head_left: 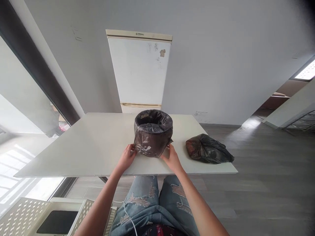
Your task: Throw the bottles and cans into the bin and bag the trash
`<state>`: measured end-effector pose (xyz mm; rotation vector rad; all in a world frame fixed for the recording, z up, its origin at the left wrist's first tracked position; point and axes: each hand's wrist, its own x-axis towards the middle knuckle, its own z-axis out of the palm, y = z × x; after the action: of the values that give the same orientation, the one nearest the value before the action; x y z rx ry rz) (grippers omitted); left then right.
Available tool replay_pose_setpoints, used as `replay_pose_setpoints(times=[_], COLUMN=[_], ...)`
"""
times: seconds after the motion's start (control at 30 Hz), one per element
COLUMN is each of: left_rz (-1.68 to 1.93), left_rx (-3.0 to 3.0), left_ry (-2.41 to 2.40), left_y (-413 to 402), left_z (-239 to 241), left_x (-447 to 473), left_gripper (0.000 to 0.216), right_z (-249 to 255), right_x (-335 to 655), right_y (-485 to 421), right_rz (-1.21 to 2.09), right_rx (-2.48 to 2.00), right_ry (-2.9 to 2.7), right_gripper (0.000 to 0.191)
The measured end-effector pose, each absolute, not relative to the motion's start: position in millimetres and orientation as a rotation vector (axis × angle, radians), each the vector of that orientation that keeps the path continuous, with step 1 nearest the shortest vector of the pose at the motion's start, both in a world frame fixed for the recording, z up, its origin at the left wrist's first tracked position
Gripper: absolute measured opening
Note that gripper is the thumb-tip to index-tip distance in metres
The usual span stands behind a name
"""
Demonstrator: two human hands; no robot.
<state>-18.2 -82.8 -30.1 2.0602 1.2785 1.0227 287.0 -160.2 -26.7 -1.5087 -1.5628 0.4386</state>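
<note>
A trash can lined with a dark plastic garbage bag [152, 141] stands upright on the white table [98, 144]. The bag is folded over the rim and hangs down the outside, covering the can's wall. At its lower left side, my left hand [127, 156] has its fingers closed on the bag's loose edge. My right hand [171, 158] holds the lower right side of the same bag, thumb toward the front. The tips of some fingers are hidden by the plastic. To the right lies a tied, filled black garbage bag [209, 149] on the table.
Behind the table stands a white refrigerator [140, 72] against a grey wall. A white plastic basket [66, 205] with perforated sides is at lower left. A white cord [129, 216] hangs over my legs. The tied bag reaches near the table's right edge.
</note>
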Motion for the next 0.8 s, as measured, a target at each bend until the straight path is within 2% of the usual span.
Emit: replay_pose_setpoints(times=[0.07,0.2,0.33,0.4,0.53,0.7,0.8], left_rz=[1.019,1.002,0.959,0.964,1.026,0.926,0.912], left_rx=[2.052,2.048,2.057,2.015,1.869,1.904,2.017], left_ry=[1.273,1.268,1.283,1.273,1.149,1.012,1.078], left_y=[-83.2,-84.9,-85.0,-85.4,-91.9,-102.0,-102.0], left_z=[-29.1,-25.7,-25.3,-25.4,-19.9,-12.2,-13.7], left_x=[-17.8,-17.2,-17.1,-17.2,-19.7,-19.7,-7.4], left_gripper=[0.02,0.02,0.018,0.028,0.063,0.077,0.085], right_z=[-25.8,-21.4,-20.6,-21.2,-21.6,-22.2,-21.7], right_x=[286.2,281.3,278.8,278.8,279.0,276.4,273.8], right_y=[-158.8,-160.9,-162.6,-162.2,-161.8,-164.7,-168.0], right_rz=[0.481,0.347,0.271,0.259,0.238,0.204,0.088], right_rx=[-1.596,-1.674,-1.698,-1.7,-1.701,-1.698,-1.728], right_ry=[-1.595,-1.769,-1.822,-1.83,-1.832,-1.797,-1.804], right_gripper=[0.076,0.046,0.043,0.045,0.045,0.043,0.031])
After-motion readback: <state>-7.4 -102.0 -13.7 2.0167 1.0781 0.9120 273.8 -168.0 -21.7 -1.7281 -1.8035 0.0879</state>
